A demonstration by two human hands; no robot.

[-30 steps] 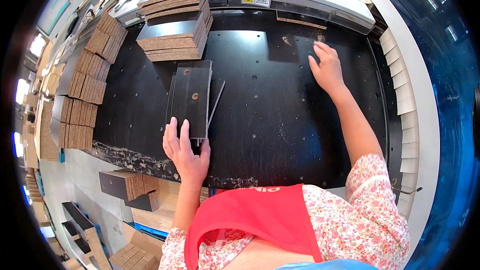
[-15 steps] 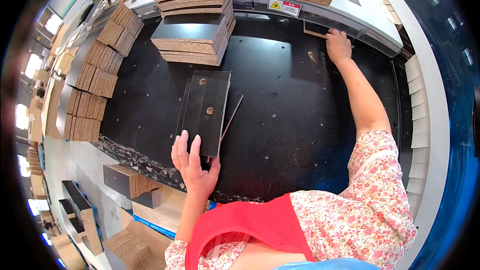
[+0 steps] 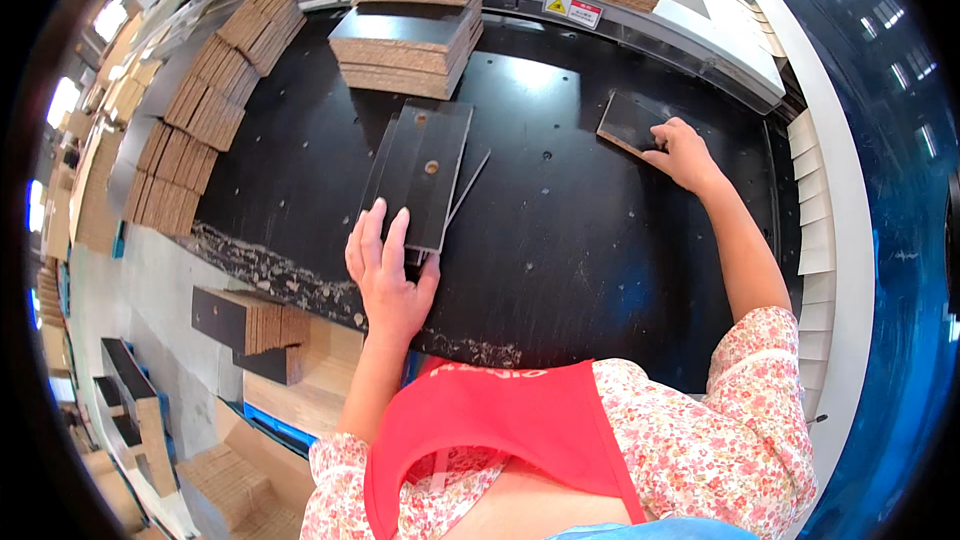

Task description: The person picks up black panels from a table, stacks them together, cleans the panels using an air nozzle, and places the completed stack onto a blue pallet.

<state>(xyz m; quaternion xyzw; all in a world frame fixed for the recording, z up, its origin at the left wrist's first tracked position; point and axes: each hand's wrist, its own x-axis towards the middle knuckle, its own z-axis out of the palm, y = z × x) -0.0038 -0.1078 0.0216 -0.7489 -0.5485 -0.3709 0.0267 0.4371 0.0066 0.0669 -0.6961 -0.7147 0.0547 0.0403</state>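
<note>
A flat black rectangular cardboard panel with round holes [image 3: 420, 173] lies mid-table on the black table [image 3: 560, 240]. The left hand [image 3: 385, 275] presses its near end, fingers together. At the far right edge, the right hand [image 3: 685, 152] pinches a smaller black cardboard piece [image 3: 627, 124]. A stack of corrugated sheets [image 3: 405, 45] sits beyond.

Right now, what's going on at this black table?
A person stands at the black work table, handling flat black cardboard panels. The left hand lies flat on the near end of a long black panel with holes, which sits on top of others. The right hand reaches far across, fingers on a smaller black panel near the machine's edge. Stacks of cardboard sheets sit at the table's far side and along its left.
</note>
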